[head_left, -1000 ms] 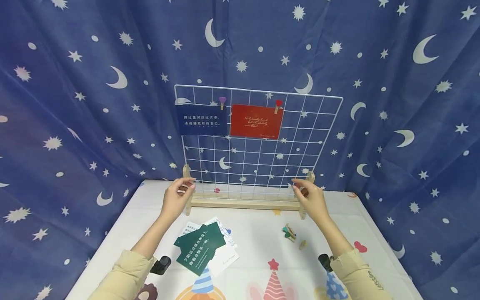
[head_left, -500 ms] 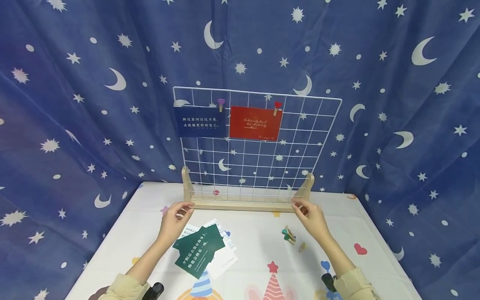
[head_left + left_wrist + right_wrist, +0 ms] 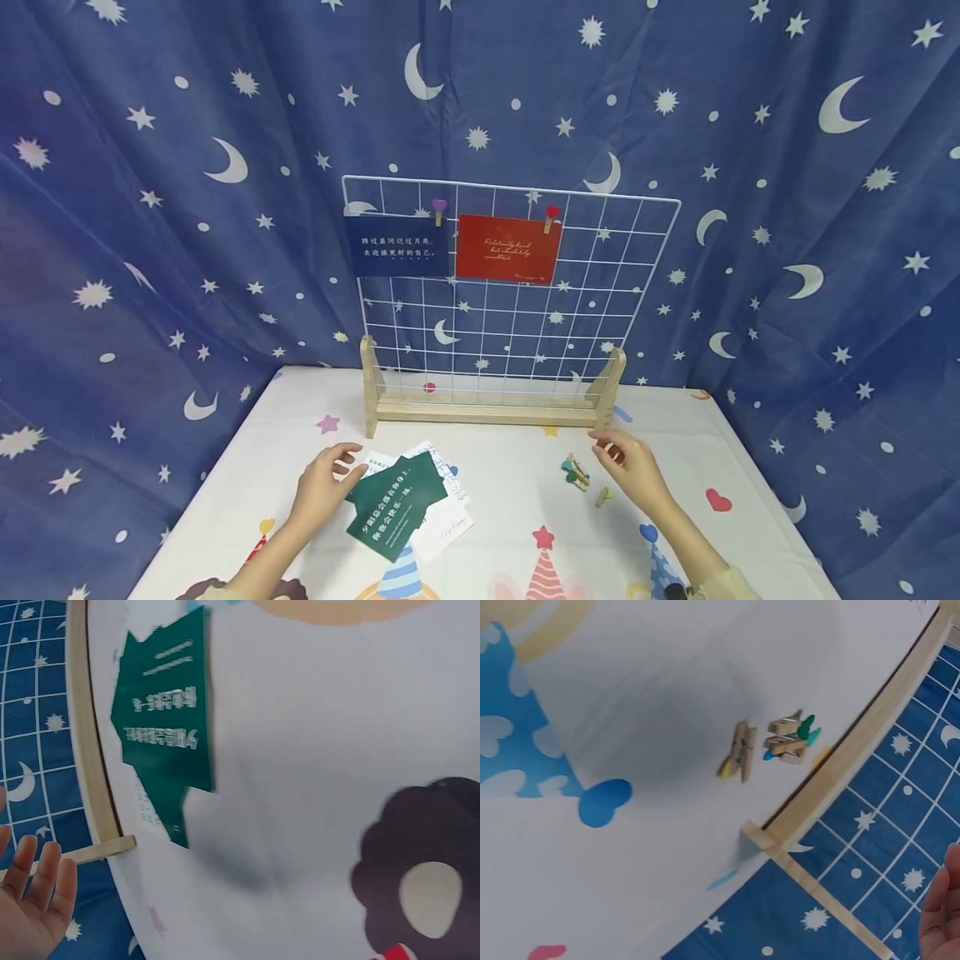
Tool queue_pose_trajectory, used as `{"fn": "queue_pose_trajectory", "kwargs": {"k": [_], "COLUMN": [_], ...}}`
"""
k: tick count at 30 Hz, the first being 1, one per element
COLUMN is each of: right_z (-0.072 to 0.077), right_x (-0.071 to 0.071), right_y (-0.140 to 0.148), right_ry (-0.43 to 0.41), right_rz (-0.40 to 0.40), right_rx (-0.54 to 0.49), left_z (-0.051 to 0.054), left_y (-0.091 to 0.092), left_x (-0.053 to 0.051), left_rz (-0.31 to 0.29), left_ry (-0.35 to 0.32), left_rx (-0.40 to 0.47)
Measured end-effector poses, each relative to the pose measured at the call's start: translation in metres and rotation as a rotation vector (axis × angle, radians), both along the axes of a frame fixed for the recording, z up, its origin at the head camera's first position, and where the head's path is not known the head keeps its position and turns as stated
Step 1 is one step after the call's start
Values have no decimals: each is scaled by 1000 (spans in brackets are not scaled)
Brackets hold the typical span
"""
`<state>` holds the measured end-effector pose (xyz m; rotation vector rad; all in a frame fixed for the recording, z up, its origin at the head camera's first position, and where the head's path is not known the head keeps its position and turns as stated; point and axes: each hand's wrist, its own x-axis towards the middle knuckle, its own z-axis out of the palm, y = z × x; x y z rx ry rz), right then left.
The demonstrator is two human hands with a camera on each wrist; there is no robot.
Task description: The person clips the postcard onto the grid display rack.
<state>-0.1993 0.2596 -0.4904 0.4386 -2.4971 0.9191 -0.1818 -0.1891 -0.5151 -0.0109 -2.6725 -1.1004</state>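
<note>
My left hand (image 3: pixel 322 487) hovers at the left edge of a pile of cards, fingers loosely bent and holding nothing. A green card (image 3: pixel 397 508) with white writing lies on top of a white card (image 3: pixel 444 527) and others. Right of centre, several small wooden clothespins (image 3: pixel 576 473) lie together, and one with a yellow tip (image 3: pixel 603 496) lies apart. My right hand (image 3: pixel 633 471) is just right of them, fingers relaxed, with nothing in it. Behind stands a white wire grid (image 3: pixel 495 333). A purple-heart clothespin (image 3: pixel 439 210) holds a blue card (image 3: pixel 397 247); a red-heart one (image 3: pixel 552 217) holds a red card (image 3: pixel 506 250).
A wooden base (image 3: pixel 487 413) with two side uprights carries the grid at the back of the table. The tablecloth (image 3: pixel 510 500) is white with printed party figures. A blue curtain (image 3: pixel 765 250) with moons and stars hangs behind and at both sides.
Both hands have come away from the stand's two sides and moved down toward me. The left now is by the cards, the right near the clothespins. The stand and hung cards stay put.
</note>
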Motion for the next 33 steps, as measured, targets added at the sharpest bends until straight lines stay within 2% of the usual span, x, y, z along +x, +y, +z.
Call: {"fn": "queue_pose_trajectory", "kwargs": {"k": [7,14,20,24,28,33], "right_z": [-8,-11,-15,-18,-20,-25], "right_x": [5,9,10,11,10,11], "right_y": [6,11,13,15,15,15], "right_ry": [27,-29,-71,-93,-99,-112], "right_rz": [-18,-61,-67,-65,-53,-54], "right_rx": [15,27,36,34,29,27], "left_z": [-8,-18,-30,-36,-39,-42], "left_y": [-3,-3,-2,-3,-4,-4], "left_x": [6,11,14,15,17,19], "left_rz": [-15,-52,-94,-133,-144,-153], "left_ry": [-58,-134,-159,-207,-257,-294], "left_rx": [-50,-101,-142,-213,-276,-294]}}
